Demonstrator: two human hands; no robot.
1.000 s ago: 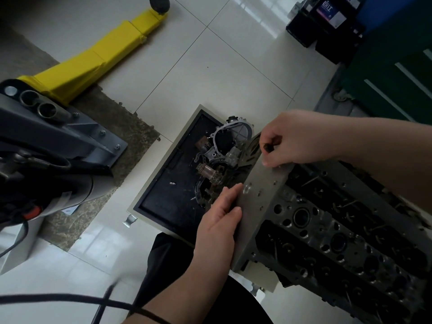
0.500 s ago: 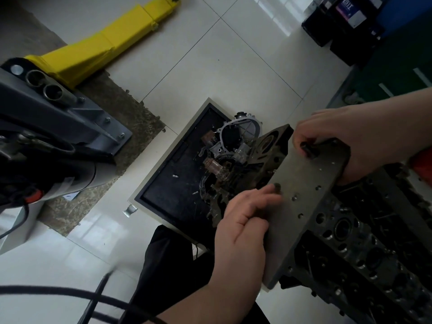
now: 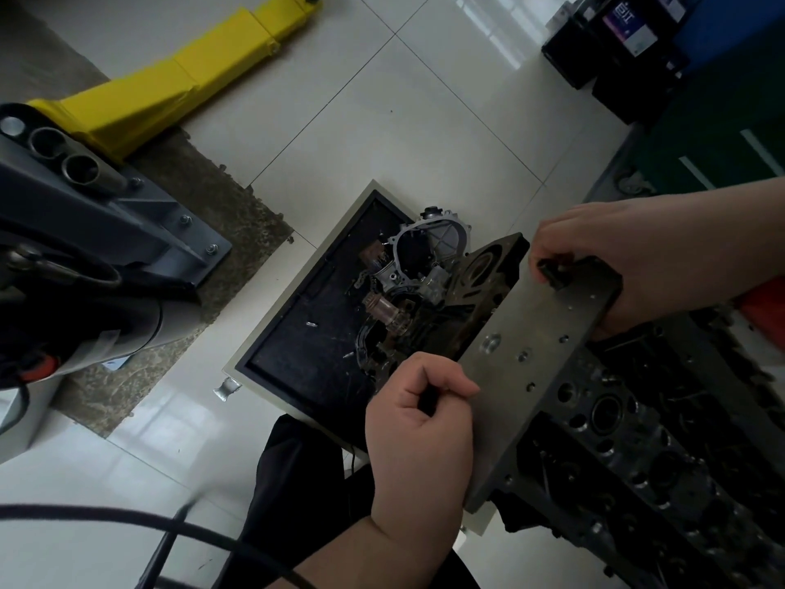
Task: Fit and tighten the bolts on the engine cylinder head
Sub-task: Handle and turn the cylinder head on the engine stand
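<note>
The engine cylinder head [image 3: 616,440] lies at the right, its grey end face [image 3: 531,346] turned toward me and dotted with threaded holes. My right hand [image 3: 616,265] wraps the far corner of that end face, and its thumb and fingers pinch a black bolt [image 3: 548,272] standing at the upper edge. My left hand [image 3: 418,431] sits against the near left edge of the end face. Its fingers are curled round a small dark thing [image 3: 427,402] that looks like a bolt, mostly hidden in the fist.
On the tiled floor below lies a cream-framed black tray [image 3: 297,333] with several loose engine parts [image 3: 408,282]. A yellow lift arm [image 3: 191,78] and its grey base [image 3: 106,214] stand at the left. A black cable [image 3: 127,520] crosses bottom left. Black boxes [image 3: 616,31] sit top right.
My left hand's fingers, straight against the end face before, have curled into a fist at its edge. My right hand has moved to the far corner with the black bolt.
</note>
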